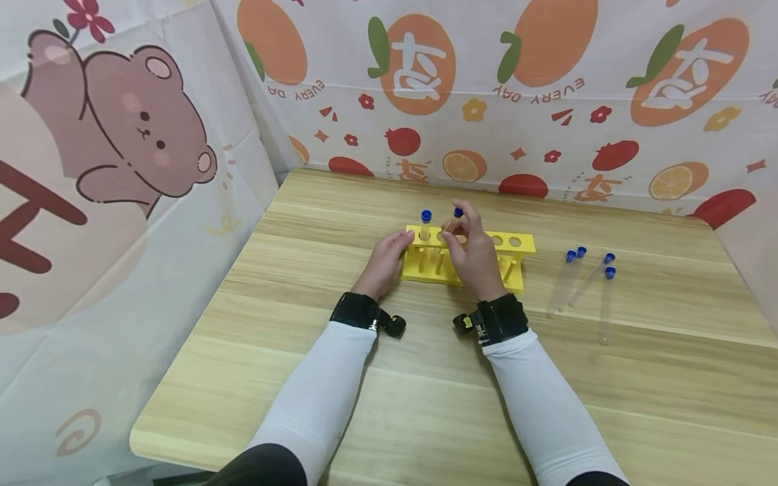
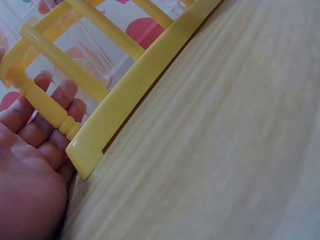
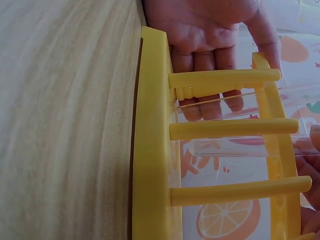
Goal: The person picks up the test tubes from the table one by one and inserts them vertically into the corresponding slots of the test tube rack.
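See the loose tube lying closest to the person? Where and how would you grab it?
Probably pinch the tube just below its blue cap, from above: it is slim, lies flat apart from the other loose tubes, and the wider cap may stop slipping.

The rack [image 1: 430, 275] is yellow. Tube caps [image 1: 610, 273] at three o'clock are blue. White cloth [image 1: 516, 125] at twelve has orange fruits [image 1: 550, 40].

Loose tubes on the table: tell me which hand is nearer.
Right. The right hand is at the middle of the yellow rack, left of the loose tubes; the left hand is at the rack's left end, farther away.
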